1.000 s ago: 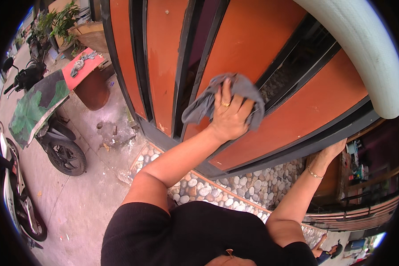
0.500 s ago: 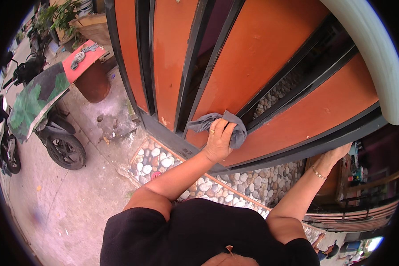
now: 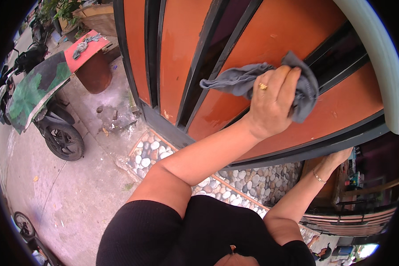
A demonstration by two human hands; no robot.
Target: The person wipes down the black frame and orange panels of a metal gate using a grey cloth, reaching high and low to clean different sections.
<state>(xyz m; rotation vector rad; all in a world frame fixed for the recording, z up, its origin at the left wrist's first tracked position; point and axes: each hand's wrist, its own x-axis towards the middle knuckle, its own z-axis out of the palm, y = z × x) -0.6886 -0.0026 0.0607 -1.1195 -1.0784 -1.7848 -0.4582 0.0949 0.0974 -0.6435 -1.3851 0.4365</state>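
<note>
My left hand (image 3: 272, 99), with a gold ring on one finger, is closed on a crumpled grey cloth (image 3: 241, 80). Part of the cloth bunches past the fingertips and a tail of it trails to the left. Hand and cloth are in front of the orange panels of a gate (image 3: 179, 53) with dark metal bars; whether the cloth touches the gate is unclear. On the right, my right hand (image 3: 341, 156), below a braceletted wrist, reaches to the gate's dark lower edge, and its fingers are hidden there.
A pale curved pipe (image 3: 377, 48) arches at the upper right. Pebbled paving (image 3: 257, 177) lies under the gate. Leftward stands a motorbike (image 3: 64, 139) under a green camouflage cover, near a red board (image 3: 85, 49) with a rag on it. Another person (image 3: 326, 252) appears far at lower right.
My left hand has lifted the grey cloth up and to the right, away from the gate's lower part, and looks larger. The right hand stays at the gate's edge.
</note>
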